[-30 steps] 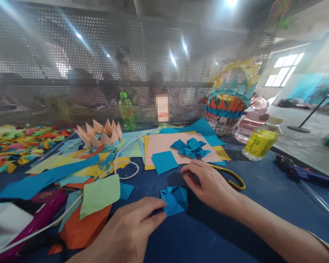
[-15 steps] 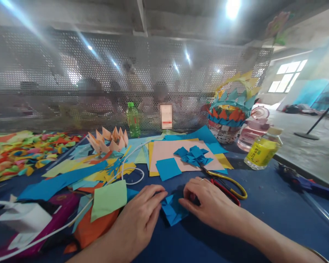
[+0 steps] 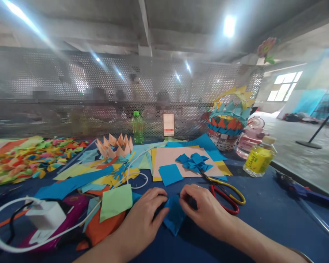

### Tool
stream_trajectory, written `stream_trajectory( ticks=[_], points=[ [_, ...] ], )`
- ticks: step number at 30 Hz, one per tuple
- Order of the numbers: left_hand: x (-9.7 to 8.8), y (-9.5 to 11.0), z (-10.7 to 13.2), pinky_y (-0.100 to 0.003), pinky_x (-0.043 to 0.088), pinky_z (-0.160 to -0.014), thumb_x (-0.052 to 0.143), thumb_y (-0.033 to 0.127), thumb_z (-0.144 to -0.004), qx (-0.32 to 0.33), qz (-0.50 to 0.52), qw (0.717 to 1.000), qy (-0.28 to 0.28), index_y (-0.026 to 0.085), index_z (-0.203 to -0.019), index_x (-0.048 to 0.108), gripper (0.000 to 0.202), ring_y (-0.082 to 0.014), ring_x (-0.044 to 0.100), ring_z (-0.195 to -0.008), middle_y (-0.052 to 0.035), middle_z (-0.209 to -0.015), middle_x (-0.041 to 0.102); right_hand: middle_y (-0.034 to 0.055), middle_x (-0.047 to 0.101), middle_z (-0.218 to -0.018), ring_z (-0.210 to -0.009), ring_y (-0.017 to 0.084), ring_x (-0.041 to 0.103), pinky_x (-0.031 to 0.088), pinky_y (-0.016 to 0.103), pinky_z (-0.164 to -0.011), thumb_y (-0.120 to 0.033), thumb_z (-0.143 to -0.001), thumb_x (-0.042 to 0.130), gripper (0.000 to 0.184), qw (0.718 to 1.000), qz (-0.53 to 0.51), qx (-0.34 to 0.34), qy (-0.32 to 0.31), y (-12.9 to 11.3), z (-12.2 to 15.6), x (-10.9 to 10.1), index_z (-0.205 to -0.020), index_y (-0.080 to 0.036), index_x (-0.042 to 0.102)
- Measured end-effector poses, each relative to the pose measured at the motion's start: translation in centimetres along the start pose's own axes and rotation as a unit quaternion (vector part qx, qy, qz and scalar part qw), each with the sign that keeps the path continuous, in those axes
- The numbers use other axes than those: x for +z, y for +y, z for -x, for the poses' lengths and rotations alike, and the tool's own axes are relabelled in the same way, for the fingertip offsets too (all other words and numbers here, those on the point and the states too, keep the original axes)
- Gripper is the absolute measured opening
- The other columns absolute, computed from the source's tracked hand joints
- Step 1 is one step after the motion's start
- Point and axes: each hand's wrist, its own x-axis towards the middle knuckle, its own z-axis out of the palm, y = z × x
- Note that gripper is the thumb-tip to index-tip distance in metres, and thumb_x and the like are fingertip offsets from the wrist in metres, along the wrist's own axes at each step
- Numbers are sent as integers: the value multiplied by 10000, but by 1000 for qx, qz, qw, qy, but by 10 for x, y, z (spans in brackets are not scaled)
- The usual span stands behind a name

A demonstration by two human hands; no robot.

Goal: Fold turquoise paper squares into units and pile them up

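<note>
From my remote seat I see both hands meeting over one blue folded paper (image 3: 174, 218), which lies on the dark blue worktop (image 3: 263, 219) close to the near edge, right in the middle between the two hands.

The left hand (image 3: 145, 217) comes from below. Its fingers (image 3: 156, 195) are pressed together and curl down on the left upper edge of the paper, holding it there. The right hand (image 3: 205, 210) comes from the right side. Its fingers (image 3: 186, 197) are bent and pinch the right upper corner of the same paper. I cannot see either thumb clearly.

Just behind the right hand lie the scissors (image 3: 226, 195), with one red and one yellow handle. Further back is a pink sheet (image 3: 169, 156). On it rest a flat blue square (image 3: 170, 174) and a small heap of blue folded pieces (image 3: 195, 163).

Left of the left hand, a light green paper (image 3: 115, 201) lies over an orange paper (image 3: 102, 228). Near them is a white charger (image 3: 45, 216) with its cable.

At the far right of the worktop stand a yellow bottle (image 3: 259, 160) and a paper basket (image 3: 226, 126). A green bottle (image 3: 137, 128) stands at the perforated screen (image 3: 71, 95).
</note>
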Motion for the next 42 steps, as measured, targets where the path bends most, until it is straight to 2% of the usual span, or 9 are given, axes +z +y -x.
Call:
stream_trajectory(
  ticks=[3, 7, 12, 15, 18, 24, 27, 33, 42],
  points=[
    [-6, 0, -4, -346, 486, -840, 494, 174, -880, -23, 37, 999, 11, 196, -810, 616, 143, -213, 606, -917, -64, -994, 648, 1, 609, -762, -728, 149, 547, 399, 263, -681, -229, -904, 516, 117, 998, -64, 7, -12, -6, -1, -4, -806, -188, 565],
    [-12, -3, -7, -285, 480, -733, 508, 194, -860, -69, 93, 993, 13, 190, -817, 605, 106, -189, 610, -795, -32, -879, 662, -19, 568, -721, -664, 122, 503, 390, 232, -617, -363, -936, 489, 226, 981, -182, 53, -29, -9, -6, -4, -822, -182, 560],
    [-12, -5, -7, -230, 431, -596, 519, 350, -900, -113, 171, 979, 8, 174, -793, 605, 223, -155, 539, -645, 13, -693, 580, -34, 582, -731, -653, 111, 510, 394, 222, -625, -282, -862, 596, 246, 955, -285, 73, -38, -5, -12, 3, -1081, -171, 576],
    [-11, -4, -9, -213, 412, -571, 520, 388, -901, -124, 208, 970, 8, 176, -769, 584, 258, -137, 503, -616, 32, -663, 522, -36, 572, -678, -620, 104, 483, 371, 219, -601, -275, -845, 603, 151, 953, -289, 64, -70, -6, -15, 5, -924, -157, 652],
    [-12, -3, -9, -196, 412, -529, 523, 424, -899, -141, 241, 960, 8, 181, -771, 577, 279, -128, 500, -593, 43, -651, 493, -38, 547, -635, -599, 99, 456, 357, 217, -586, -259, -811, 622, 136, 955, -278, 73, -71, -8, -17, 6, -737, -146, 625],
    [-13, -3, -6, -186, 392, -418, 625, 487, -819, -182, 302, 936, 4, 171, -810, 634, 316, -81, 470, -420, 63, -611, 504, -25, 554, -648, -596, 103, 462, 369, 221, -578, -296, -794, 637, 180, 945, -311, 97, -32, -7, -20, 9, -698, -151, 592],
    [-14, -4, -6, -195, 439, -435, 672, 498, -775, -213, 342, 915, 12, 166, -850, 661, 341, -91, 518, -458, 37, -676, 571, -14, 581, -673, -626, 116, 489, 383, 231, -603, -321, -797, 641, 194, 948, -303, 97, -9, -5, -18, 10, -701, -156, 607],
    [-16, -2, -7, -258, 547, -688, 764, 473, -692, -259, 412, 873, 19, 143, -786, 697, 350, -167, 601, -748, -26, -785, 662, -16, 583, -681, -647, 120, 487, 370, 235, -613, -317, -811, 644, 169, 960, -266, 91, -9, -9, -12, 7, -747, -160, 633],
    [-15, 2, -6, -241, 553, -635, 791, 464, -686, -293, 456, 840, 16, 155, -723, 681, 329, -132, 587, -654, 13, -680, 607, -28, 485, -660, -622, 106, 415, 351, 218, -578, -431, -892, 550, 296, 943, -320, 88, -31, -6, -8, 9, -793, -159, 609]
  ],
)
